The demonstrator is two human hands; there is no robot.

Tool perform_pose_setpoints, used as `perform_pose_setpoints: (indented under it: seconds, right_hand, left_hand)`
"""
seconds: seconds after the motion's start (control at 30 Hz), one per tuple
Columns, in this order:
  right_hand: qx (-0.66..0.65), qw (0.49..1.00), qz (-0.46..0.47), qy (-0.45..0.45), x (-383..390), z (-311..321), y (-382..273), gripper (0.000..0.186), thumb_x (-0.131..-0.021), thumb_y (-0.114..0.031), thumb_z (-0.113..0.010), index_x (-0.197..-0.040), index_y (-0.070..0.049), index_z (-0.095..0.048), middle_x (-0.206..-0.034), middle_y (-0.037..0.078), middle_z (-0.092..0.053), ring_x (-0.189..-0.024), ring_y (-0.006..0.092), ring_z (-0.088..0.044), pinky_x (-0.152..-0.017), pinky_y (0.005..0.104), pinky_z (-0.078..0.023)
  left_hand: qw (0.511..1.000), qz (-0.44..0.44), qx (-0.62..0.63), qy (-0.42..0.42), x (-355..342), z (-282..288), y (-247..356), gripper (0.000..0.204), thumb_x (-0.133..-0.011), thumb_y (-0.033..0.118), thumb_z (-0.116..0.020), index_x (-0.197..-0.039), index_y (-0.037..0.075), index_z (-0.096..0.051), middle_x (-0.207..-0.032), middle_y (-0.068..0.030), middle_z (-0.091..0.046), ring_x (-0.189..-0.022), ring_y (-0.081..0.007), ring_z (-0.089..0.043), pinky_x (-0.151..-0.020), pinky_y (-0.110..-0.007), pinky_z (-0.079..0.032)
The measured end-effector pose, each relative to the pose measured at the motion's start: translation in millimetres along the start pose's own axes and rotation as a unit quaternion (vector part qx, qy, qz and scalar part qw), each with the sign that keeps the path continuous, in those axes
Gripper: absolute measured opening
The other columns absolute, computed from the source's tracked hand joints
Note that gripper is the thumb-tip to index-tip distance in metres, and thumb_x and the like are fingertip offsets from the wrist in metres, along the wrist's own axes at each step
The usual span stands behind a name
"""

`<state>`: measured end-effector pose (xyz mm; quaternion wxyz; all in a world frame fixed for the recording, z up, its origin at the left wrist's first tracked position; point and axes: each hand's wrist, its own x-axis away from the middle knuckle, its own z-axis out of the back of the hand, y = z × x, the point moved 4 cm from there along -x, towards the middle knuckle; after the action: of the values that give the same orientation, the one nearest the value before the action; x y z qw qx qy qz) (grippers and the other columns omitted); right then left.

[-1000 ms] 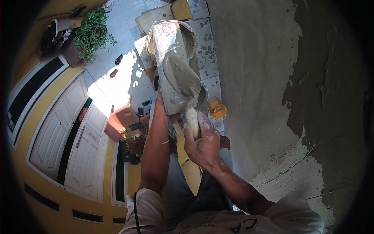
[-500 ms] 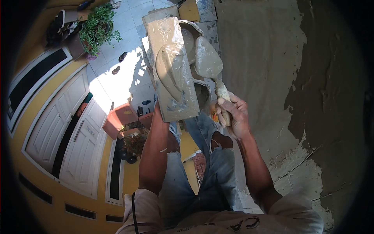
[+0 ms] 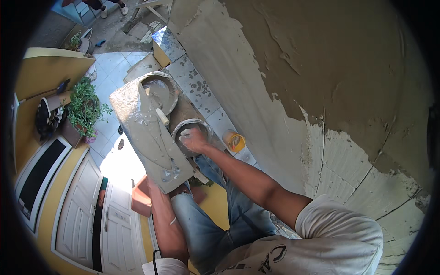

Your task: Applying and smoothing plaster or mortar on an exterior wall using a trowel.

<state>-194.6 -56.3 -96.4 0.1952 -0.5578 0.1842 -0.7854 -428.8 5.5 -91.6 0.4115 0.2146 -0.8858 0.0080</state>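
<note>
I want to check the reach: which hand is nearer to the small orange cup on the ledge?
Right. The right hand is in a bucket just beside the orange cup. The left hand, hidden beneath the plaster board, is farther away.

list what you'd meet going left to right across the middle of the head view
green potted plant → grey plaster-smeared hawk board → round mortar bucket with right hand inside → small orange cup → grey plastered wall

small yellow-orange tub (image 3: 235, 141) on tiled floor by wall; no labels/signs/screens.
</note>
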Motion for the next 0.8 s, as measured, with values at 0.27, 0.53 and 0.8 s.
perform_pose_setpoints:
  seconds: [0.27,0.53,0.8]
  right_hand:
    - [-0.018,0.980,-0.132,0.147,244.3,102.3,154.4,0.030,-0.087,-0.022,-0.067,-0.109,-0.003,-0.075,-0.095,0.020,-0.073,-0.085,0.0319,-0.070,-0.079,0.0404,-0.055]
    - [-0.218,0.897,-0.246,0.295,458.3,179.4,214.0,0.021,-0.095,-0.015,-0.062,-0.097,0.003,-0.071,-0.074,0.009,-0.067,-0.051,0.0130,-0.056,-0.047,0.0298,-0.045]
    - [-0.179,0.905,-0.273,0.271,581.3,98.3,279.4,0.024,-0.095,-0.020,-0.061,-0.086,0.001,-0.071,-0.070,0.009,-0.067,-0.056,0.0162,-0.064,-0.051,0.0327,-0.051]
  left_hand:
    - [0.992,0.054,-0.072,-0.085,28.0,-142.7,-93.9,0.080,-0.095,0.065,-0.061,-0.150,0.009,-0.047,-0.142,-0.0148,-0.059,-0.123,-0.0333,-0.063,-0.104,-0.052,-0.054]
    - [0.981,0.167,-0.020,-0.100,35.8,-299.7,-267.6,0.062,-0.103,0.061,-0.052,-0.136,0.008,-0.056,-0.120,-0.0083,-0.067,-0.110,-0.0246,-0.066,-0.096,-0.045,-0.056]
    - [0.992,0.063,-0.107,0.023,11.1,-384.1,-344.6,0.035,-0.106,0.039,-0.049,-0.104,0.008,-0.065,-0.075,0.0015,-0.058,-0.060,-0.0099,-0.052,-0.052,-0.029,-0.042]
